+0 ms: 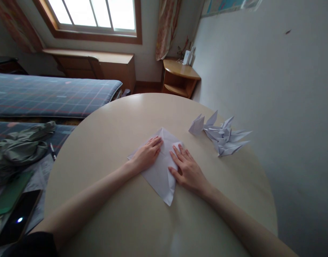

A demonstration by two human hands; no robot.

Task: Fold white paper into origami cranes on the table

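We see folded shapes [225, 135] at right on the table [107, 125], while the sheet [161, 180] before us looks only partly folded, right side turned in, left corner flat, our left hand [148, 153], fingers together, and right hand [190, 169], fingers spread, pressing without gripping.

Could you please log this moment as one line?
left hand: flat on white paper | right hand: on its right edge | folded paper shapes: farther right on table

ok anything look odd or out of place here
A brown spot, upper right, stands out dark against the pale wall; too small to identify. The white paper under the left hand and right hand shows no visible tear.
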